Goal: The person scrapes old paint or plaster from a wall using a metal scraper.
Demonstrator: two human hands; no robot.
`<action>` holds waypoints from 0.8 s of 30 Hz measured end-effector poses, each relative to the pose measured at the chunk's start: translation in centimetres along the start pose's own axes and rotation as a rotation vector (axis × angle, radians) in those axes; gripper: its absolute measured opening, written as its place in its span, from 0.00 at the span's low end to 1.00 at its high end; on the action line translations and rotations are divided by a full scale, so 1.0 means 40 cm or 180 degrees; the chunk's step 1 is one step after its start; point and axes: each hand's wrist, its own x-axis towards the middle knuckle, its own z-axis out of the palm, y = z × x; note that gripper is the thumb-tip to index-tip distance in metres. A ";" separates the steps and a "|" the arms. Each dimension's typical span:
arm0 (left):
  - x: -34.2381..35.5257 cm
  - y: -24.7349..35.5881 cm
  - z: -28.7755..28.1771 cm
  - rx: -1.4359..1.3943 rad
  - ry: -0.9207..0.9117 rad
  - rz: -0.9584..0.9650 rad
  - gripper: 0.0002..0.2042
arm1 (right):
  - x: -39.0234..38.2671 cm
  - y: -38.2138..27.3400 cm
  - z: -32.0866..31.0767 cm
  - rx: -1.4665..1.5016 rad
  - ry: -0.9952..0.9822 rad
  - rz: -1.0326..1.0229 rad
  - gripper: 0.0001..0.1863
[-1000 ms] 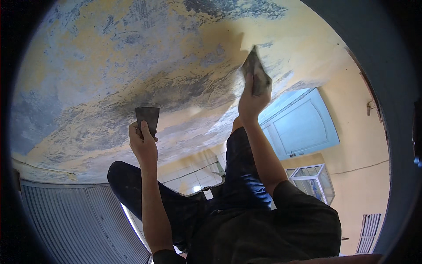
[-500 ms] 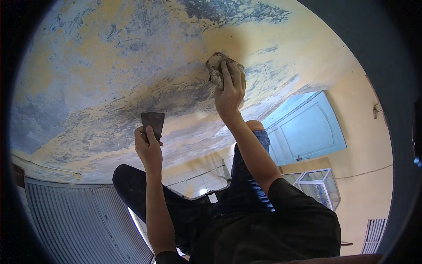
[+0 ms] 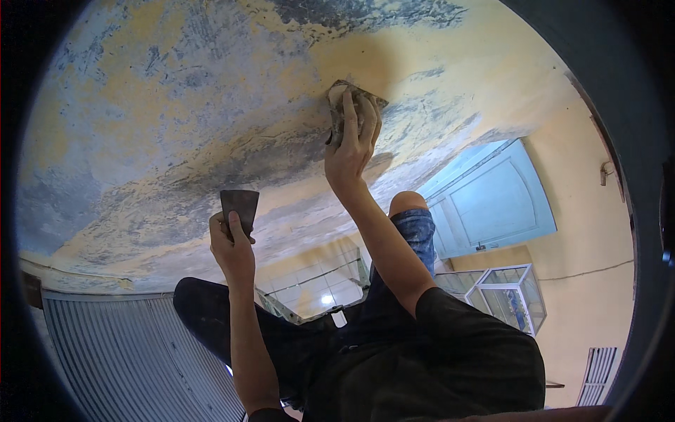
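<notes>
My left hand (image 3: pixel 234 243) grips a dark, flat scraper (image 3: pixel 240 205), its wide blade edge pointing up, held apart from the wall as far as I can see. Against the patchy yellow and blue-grey wall (image 3: pixel 176 91), my right hand (image 3: pixel 349 148) presses a crumpled, stiff-edged piece of sandpaper (image 3: pixel 337 95) with the fingers spread across it. Dust greys those fingers. Worn paint and rough plaster surround both hands, with a dark bare strip (image 3: pixel 281 155) between them.
A light blue door (image 3: pixel 492 200) stands at the right, with a glass-sided cabinet (image 3: pixel 510 295) below it. Grey corrugated shutter (image 3: pixel 133 352) fills the lower left. My bent knees (image 3: pixel 408 204) are under my arms, and white tiles (image 3: pixel 316 292) show between them.
My right hand has slid a little left with the sandpaper, its wrist bending lower. The left hand and scraper have dropped slightly. My view has shifted a little.
</notes>
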 end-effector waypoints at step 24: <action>0.007 0.006 0.009 0.0046 -0.0036 -0.0096 0.10 | -0.053 0.116 0.044 -0.0021 0.0077 -0.1201 0.13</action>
